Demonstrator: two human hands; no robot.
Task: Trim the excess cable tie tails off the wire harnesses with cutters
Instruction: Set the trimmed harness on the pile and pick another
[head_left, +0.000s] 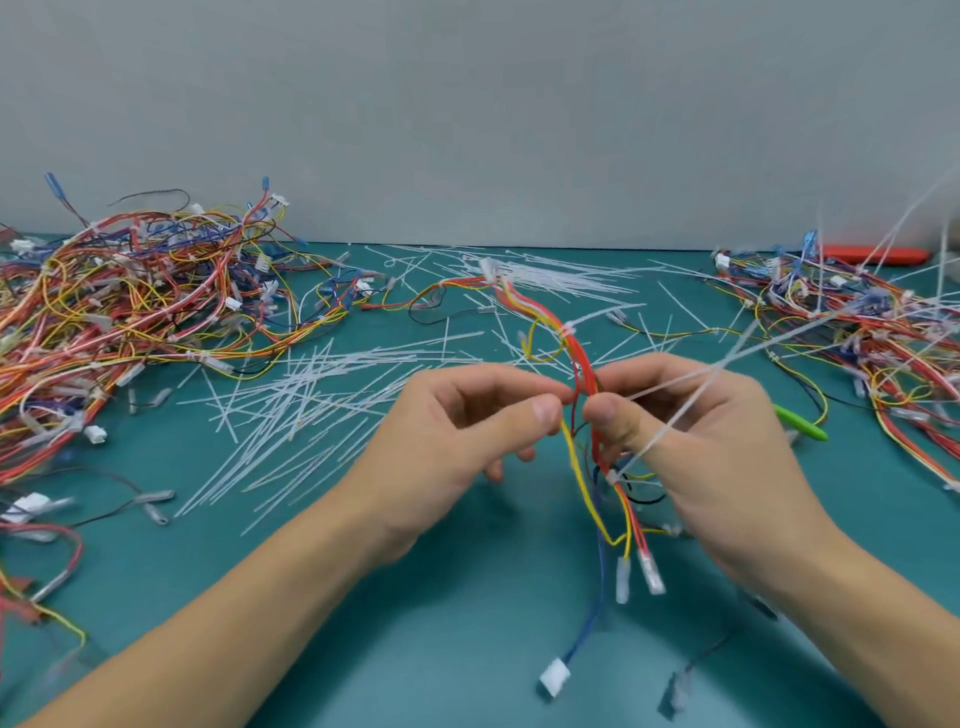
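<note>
A wire harness (582, 358) of red, yellow and blue wires with white connectors is lifted over the green mat (467, 649). My left hand (467, 431) pinches its wires between thumb and fingers near the middle. My right hand (691, 431) grips the same bundle just to the right, thumb against the wires. A long white cable tie tail (727, 364) rises from the tie head (612, 477) on the harness and crosses over my right hand toward the upper right. The green handle of the cutters (800, 422) shows behind my right hand, lying on the mat.
A large heap of harnesses (130, 312) fills the left of the mat, another heap (857, 322) with uncut tails sits at the right. Several cut white tie tails (322, 400) litter the middle. A red object (878, 254) lies at the far right edge by the wall.
</note>
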